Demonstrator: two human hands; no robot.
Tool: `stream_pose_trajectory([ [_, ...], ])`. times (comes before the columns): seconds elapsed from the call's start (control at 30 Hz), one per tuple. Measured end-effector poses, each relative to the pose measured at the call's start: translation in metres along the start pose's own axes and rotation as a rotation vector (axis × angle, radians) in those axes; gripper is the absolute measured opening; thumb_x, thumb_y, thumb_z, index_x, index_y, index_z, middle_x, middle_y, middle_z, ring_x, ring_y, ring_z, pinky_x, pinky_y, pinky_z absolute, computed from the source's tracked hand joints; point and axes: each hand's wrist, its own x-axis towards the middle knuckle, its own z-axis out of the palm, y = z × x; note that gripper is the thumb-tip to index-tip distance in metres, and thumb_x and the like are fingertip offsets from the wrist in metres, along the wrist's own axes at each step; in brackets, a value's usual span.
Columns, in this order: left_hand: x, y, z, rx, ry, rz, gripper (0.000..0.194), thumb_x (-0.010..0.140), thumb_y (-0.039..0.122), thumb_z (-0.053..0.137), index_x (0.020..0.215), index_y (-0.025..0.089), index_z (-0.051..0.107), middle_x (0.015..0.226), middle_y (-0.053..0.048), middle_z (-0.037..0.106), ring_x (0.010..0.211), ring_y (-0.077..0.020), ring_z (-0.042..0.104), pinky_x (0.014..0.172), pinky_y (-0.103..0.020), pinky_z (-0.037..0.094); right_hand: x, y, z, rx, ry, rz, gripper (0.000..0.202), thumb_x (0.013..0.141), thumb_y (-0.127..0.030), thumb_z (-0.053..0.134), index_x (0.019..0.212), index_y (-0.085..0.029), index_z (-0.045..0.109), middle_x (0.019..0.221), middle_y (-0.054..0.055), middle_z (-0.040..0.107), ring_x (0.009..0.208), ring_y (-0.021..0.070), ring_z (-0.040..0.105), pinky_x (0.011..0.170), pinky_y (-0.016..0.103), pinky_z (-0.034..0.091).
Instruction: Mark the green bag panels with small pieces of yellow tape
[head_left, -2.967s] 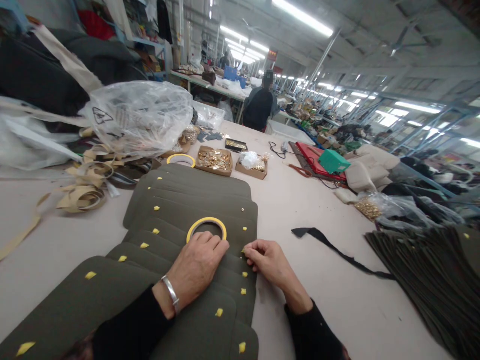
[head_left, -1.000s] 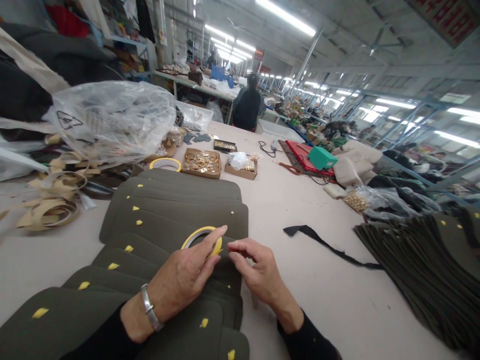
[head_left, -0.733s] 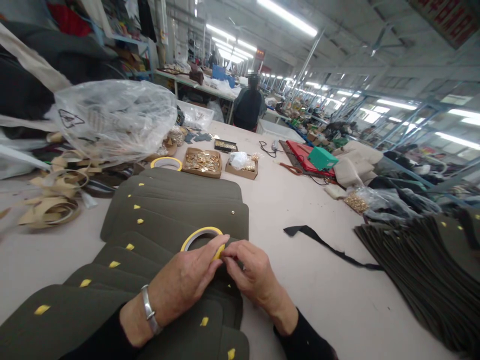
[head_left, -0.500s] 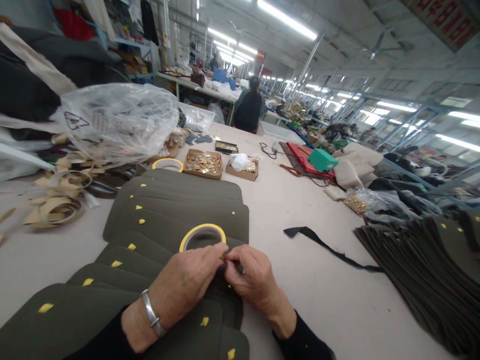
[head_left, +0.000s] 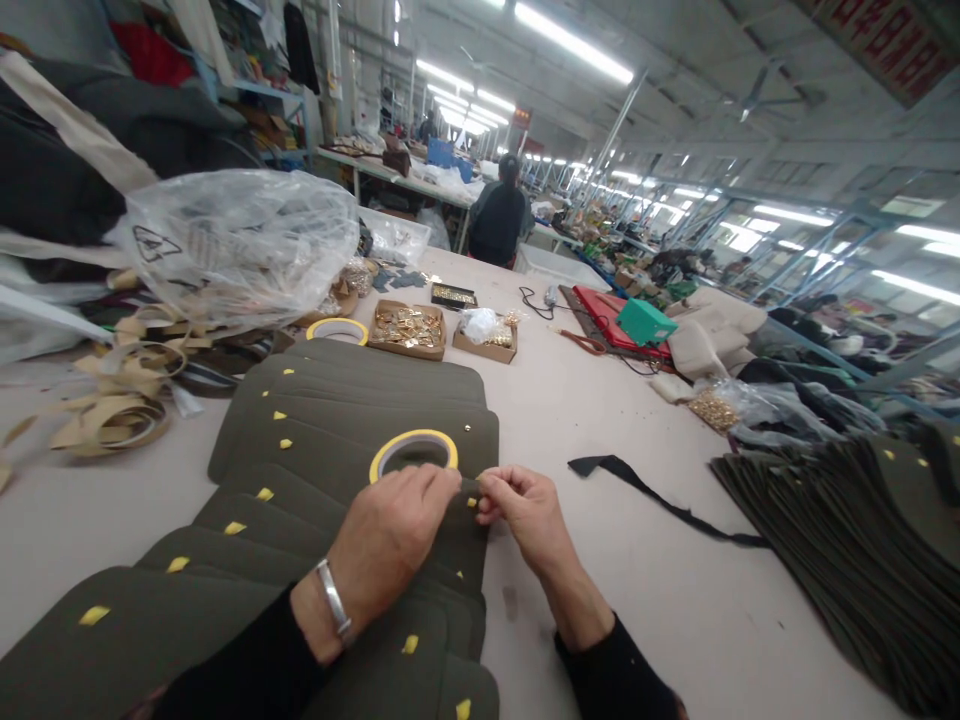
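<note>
Yellow tape roll (head_left: 414,437) in our left grip (head_left: 390,535), clasped at its near edge over the overlapping green panels (head_left: 390,400); our right grip (head_left: 532,515) is pinched together beside it, on what we cannot tell; beyond, on the counter (head_left: 547,400), we see a cardboard box (head_left: 407,351) full of gold-coloured metal pieces (head_left: 409,325), a second box (head_left: 484,352) holding white plastic (head_left: 478,323) and gold-coloured parts (head_left: 501,334), and a black tray (head_left: 454,303) of small gold-coloured bits (head_left: 453,293).
</note>
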Motion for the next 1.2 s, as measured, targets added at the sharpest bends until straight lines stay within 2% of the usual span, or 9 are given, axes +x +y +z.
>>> stream_pose_trajectory([
  [0.1,0.005,-0.018,0.008,0.104,-0.17,-0.064,0.014,0.091,0.011,0.045,0.091,0.018,0.057,0.085,-0.005,0.062,0.081,-0.0225,0.056,0.068,-0.034,0.044,0.009,0.005,-0.008,-0.124,-0.048,-0.122,0.026,0.078,-0.039,0.064,0.078,-0.013,0.067,0.067,0.002,0.065,0.058,0.0115,0.058,0.059,0.025,0.048],
  [0.17,0.006,-0.026,0.014,0.119,-0.217,-0.079,0.015,0.092,0.012,0.043,0.091,0.018,0.057,0.086,-0.006,0.061,0.083,-0.0239,0.054,0.072,-0.037,0.044,0.014,0.008,-0.01,-0.241,-0.055,-0.173,0.024,0.081,-0.037,0.061,0.076,-0.014,0.067,0.07,0.001,0.064,0.062,0.0117,0.056,0.06,0.024,0.046],
  [0.4,0.0,-0.026,0.019,0.032,-0.199,-0.094,0.022,0.096,0.016,0.034,0.092,0.018,0.055,0.081,-0.005,0.057,0.076,-0.0211,0.048,0.072,-0.035,0.039,0.016,0.009,-0.014,-0.44,-0.133,-0.182,0.017,0.083,-0.027,0.056,0.076,-0.015,0.064,0.076,0.002,0.064,0.069,0.0134,0.057,0.065,0.025,0.044],
  [0.63,-0.001,-0.028,0.02,0.003,-0.186,-0.119,0.019,0.096,0.016,0.035,0.093,0.019,0.054,0.083,-0.004,0.057,0.076,-0.0204,0.049,0.07,-0.035,0.038,0.007,0.011,-0.006,-0.652,-0.117,-0.475,0.013,0.084,-0.017,0.054,0.072,-0.019,0.059,0.08,0.003,0.063,0.076,0.0155,0.058,0.072,0.028,0.046],
  [0.97,-0.001,-0.027,0.02,0.031,-0.213,-0.115,0.018,0.094,0.015,0.038,0.093,0.019,0.055,0.083,-0.004,0.058,0.076,-0.0212,0.049,0.07,-0.035,0.037,0.005,0.019,0.009,-0.831,-0.04,-0.576,0.017,0.084,-0.008,0.05,0.075,-0.018,0.06,0.081,0.005,0.061,0.079,0.0175,0.059,0.076,0.029,0.048],
  [1.07,-0.002,-0.028,0.02,0.04,-0.213,-0.109,0.018,0.094,0.016,0.038,0.094,0.019,0.056,0.084,-0.005,0.058,0.078,-0.0211,0.05,0.071,-0.035,0.038,0.006,0.022,0.006,-0.806,0.009,-0.552,0.014,0.085,-0.012,0.054,0.093,-0.018,0.064,0.088,0.005,0.062,0.073,0.0153,0.059,0.074,0.029,0.05],
  [1.13,-0.003,-0.028,0.02,0.044,-0.208,-0.111,0.018,0.094,0.016,0.038,0.095,0.019,0.056,0.085,-0.005,0.058,0.08,-0.0213,0.05,0.071,-0.035,0.038,0.006,0.024,0.0,-0.745,0.066,-0.532,0.028,0.085,-0.016,0.057,0.112,-0.018,0.059,0.093,0.005,0.063,0.062,0.0124,0.057,0.067,0.028,0.052],
  [1.2,-0.003,-0.029,0.02,0.043,-0.204,-0.109,0.018,0.094,0.017,0.038,0.095,0.019,0.056,0.084,-0.005,0.058,0.08,-0.0218,0.05,0.071,-0.035,0.038,0.005,0.024,-0.009,-0.724,0.068,-0.581,0.025,0.087,-0.018,0.056,0.112,-0.018,0.058,0.09,0.004,0.063,0.061,0.0123,0.057,0.064,0.027,0.052],
])
